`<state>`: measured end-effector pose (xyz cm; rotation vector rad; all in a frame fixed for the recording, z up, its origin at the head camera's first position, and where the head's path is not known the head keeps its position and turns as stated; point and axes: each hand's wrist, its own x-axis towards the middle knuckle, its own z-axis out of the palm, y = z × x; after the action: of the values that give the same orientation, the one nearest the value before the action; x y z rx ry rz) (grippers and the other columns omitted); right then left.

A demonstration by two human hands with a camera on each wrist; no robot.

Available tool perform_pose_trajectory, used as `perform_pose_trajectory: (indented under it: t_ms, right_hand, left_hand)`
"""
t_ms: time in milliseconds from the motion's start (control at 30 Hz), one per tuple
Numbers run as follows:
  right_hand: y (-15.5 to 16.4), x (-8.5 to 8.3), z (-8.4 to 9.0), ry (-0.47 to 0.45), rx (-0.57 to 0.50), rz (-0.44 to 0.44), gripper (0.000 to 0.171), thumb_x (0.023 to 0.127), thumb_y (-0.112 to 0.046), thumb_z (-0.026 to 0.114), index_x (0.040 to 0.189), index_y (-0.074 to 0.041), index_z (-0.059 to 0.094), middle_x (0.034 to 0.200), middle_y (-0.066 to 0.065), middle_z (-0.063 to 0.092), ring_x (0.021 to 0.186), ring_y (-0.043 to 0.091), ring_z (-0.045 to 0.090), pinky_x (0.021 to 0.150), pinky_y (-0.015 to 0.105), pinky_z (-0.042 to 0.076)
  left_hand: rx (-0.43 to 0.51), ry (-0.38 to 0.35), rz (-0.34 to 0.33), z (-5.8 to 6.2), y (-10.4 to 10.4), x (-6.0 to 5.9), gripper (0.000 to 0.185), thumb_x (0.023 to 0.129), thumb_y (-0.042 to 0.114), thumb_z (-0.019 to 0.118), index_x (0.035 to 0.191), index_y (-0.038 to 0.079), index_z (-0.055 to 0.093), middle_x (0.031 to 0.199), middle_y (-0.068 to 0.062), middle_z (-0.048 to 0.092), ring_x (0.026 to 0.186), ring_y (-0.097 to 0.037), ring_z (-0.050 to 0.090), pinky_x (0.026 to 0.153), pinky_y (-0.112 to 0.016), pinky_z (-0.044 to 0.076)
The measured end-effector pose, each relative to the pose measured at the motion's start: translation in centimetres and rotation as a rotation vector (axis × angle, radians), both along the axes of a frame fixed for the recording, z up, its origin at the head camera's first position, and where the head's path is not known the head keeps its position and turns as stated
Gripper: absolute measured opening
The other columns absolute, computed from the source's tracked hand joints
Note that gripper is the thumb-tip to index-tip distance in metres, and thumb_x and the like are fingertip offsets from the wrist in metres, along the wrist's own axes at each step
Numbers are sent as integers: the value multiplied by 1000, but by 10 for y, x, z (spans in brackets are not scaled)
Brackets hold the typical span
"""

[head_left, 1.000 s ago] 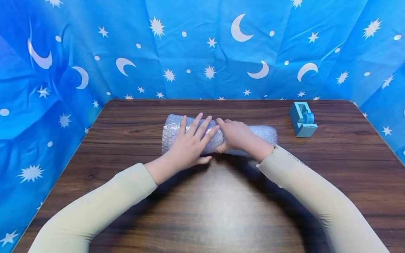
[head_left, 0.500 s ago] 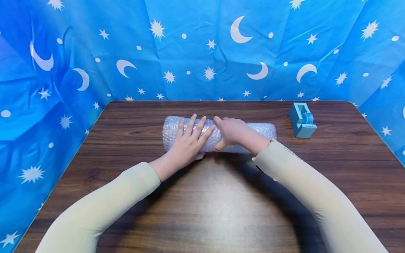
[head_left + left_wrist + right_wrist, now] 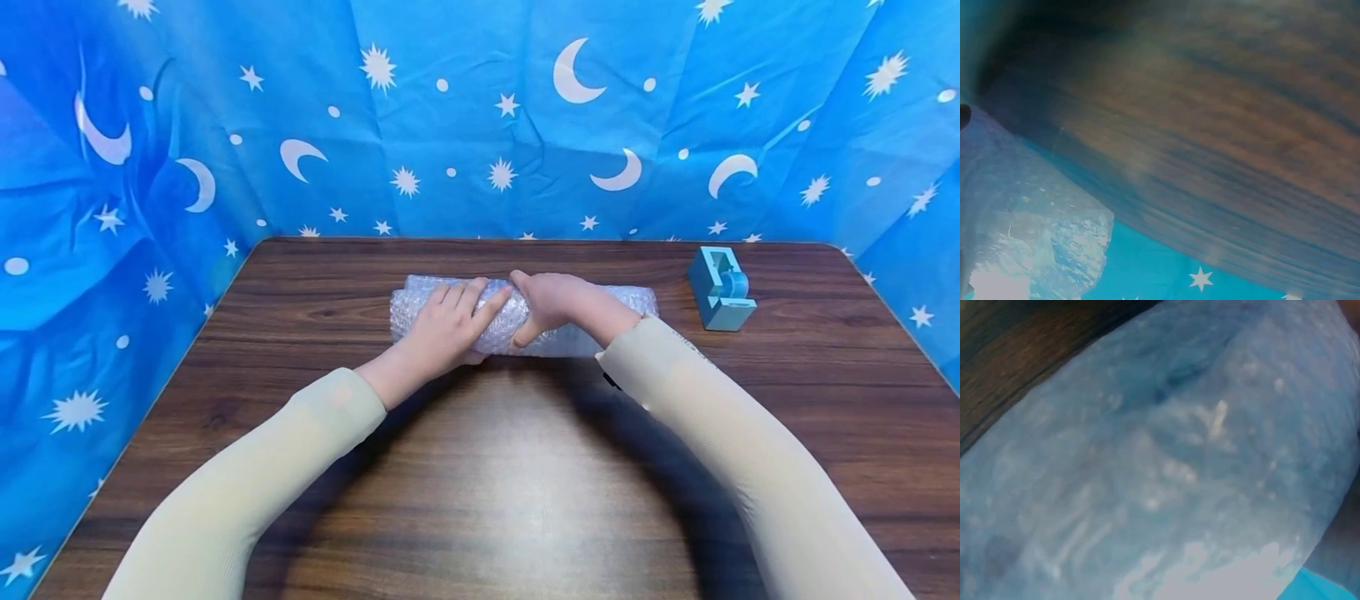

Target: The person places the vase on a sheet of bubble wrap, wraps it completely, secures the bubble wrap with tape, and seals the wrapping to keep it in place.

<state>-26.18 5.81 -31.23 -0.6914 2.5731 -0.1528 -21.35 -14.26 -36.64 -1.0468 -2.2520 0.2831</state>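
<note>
On table (image 3: 300, 283) | both hands curled over bubble-wrap roll (image 3: 577, 333), gripping it

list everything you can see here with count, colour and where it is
bubble wrap roll: 1, clear with a whitish sheen, lying crosswise on the far middle of the table
tape dispenser: 1, light blue, far right of the table, apart from the roll
table: 1, dark brown wood grain, fills the lower part of the head view
backdrop: 1, blue with white moons, stars and dots, behind and on both sides of the table
sleeves: 2, pale cream, reaching in from the near edge
left hand: 1, fingers curled over the roll's left half
right hand: 1, grip around the roll's middle
</note>
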Motion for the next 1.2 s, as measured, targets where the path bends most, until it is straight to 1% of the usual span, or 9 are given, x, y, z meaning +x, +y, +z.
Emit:
perform_pose_trajectory:
  t_ms: [167,267,400,533,633,733,800,1033,1200]
  right_hand:
    - [4,-1,1,-58,-39,4,107,83,-46,80,160,-2,19,152,24,50,137,37,54,117,51,46]
    - [8,2,1,-116,-74,31,106,83,-44,81,158,-1,21,146,22,53,130,34,57,112,49,50]
    - [13,5,2,-195,-132,109,97,83,-41,81,153,2,29,138,21,56,123,32,59,106,46,53]
    - [15,4,1,-255,-186,203,79,85,-40,79,143,0,42,132,18,58,116,28,61,101,42,55]
    - [15,4,1,-314,-190,242,75,89,-41,75,145,-4,43,133,16,58,117,26,60,103,42,54]
    - [14,6,3,-356,-160,236,78,91,-45,72,150,-6,39,139,14,56,124,26,58,108,44,51]
    - [13,8,6,-349,-121,218,83,91,-49,71,154,-7,36,143,14,53,129,27,55,112,47,48]
    - [6,19,18,-283,-1,170,109,88,-60,70,163,-2,16,164,19,35,149,35,41,124,52,35]
    - [10,14,16,-311,9,141,111,90,-63,66,164,-4,8,171,19,20,157,37,26,128,56,27]
  left_hand:
    - [24,-95,-26,7,2,3,93,71,46,92,144,8,50,128,-27,66,100,-39,73,87,-49,62]
    - [24,-170,-23,14,4,10,94,68,46,93,143,8,51,127,-28,67,99,-39,74,87,-49,63]
    - [3,-282,-1,26,7,21,98,66,49,94,144,9,51,123,-24,68,93,-35,75,83,-47,63]
    - [-23,-343,26,36,9,28,100,63,55,93,143,9,54,116,-19,72,79,-28,74,74,-43,64]
    - [-46,-385,58,40,9,33,103,62,59,92,145,9,56,115,-16,74,75,-25,74,71,-41,64]
    - [-46,-419,87,40,8,38,104,63,60,91,146,9,55,119,-16,73,80,-25,75,73,-41,64]
    - [-30,-406,92,39,8,42,103,63,59,91,146,10,55,120,-17,73,83,-27,75,74,-41,64]
    - [-12,-232,77,31,2,54,105,61,65,90,143,10,57,122,-22,72,90,-32,77,74,-42,64]
    - [-31,-259,77,33,3,46,105,61,67,89,145,13,56,124,-17,72,86,-28,77,69,-39,64]
